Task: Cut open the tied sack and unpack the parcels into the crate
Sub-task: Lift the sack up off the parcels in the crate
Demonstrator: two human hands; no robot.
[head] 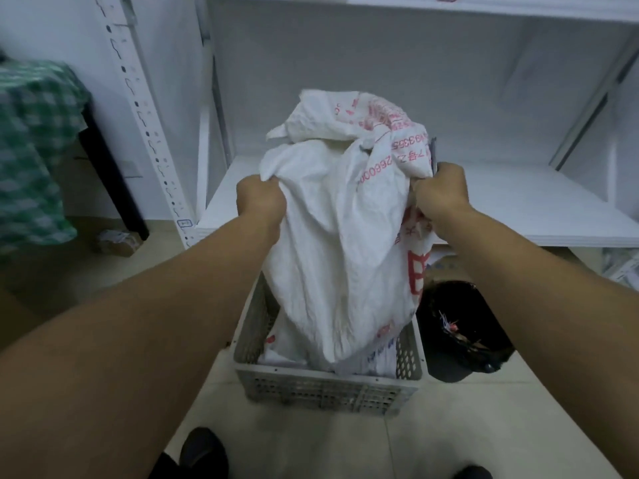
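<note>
A white woven sack (332, 236) with red printing hangs upside down over a grey perforated crate (325, 388) on the floor. My left hand (259, 202) grips the sack's fabric on its left side. My right hand (441, 191) grips the right side and also holds a thin dark blade-like tool (433, 153) that sticks up above the fist. The sack's lower end reaches into the crate. White parcels (283, 344) with red and blue marks lie inside the crate, partly hidden by the sack.
A white shelf (501, 205) stands behind the crate at hand height. A black bin (463, 333) with scraps sits right of the crate. A person in a green checked shirt (31, 150) stands at the left. A small cardboard box (116, 242) lies on the floor.
</note>
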